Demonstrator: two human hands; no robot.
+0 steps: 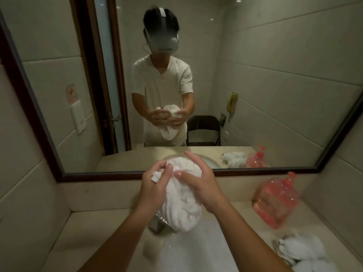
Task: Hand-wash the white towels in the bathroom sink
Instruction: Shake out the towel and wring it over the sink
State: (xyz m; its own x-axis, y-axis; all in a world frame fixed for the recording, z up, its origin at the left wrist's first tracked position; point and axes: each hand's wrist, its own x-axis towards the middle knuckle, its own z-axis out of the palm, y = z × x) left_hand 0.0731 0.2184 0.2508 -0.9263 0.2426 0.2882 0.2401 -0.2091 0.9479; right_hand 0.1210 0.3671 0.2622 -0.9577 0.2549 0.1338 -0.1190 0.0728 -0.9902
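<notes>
Both hands, left hand (157,185) and right hand (204,185), grip one towel (182,205) mid-scrub above the sink (188,252); other towels (302,250) lie lower right, state undetermined.

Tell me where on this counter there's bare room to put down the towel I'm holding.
Bare: the counter left of the sink, up to the left wall, and the ledge under the mirror on that side. Crowded: the right side, where the pink soap bottle and a pile of white towels sit. I'd set the towel down left.
</notes>
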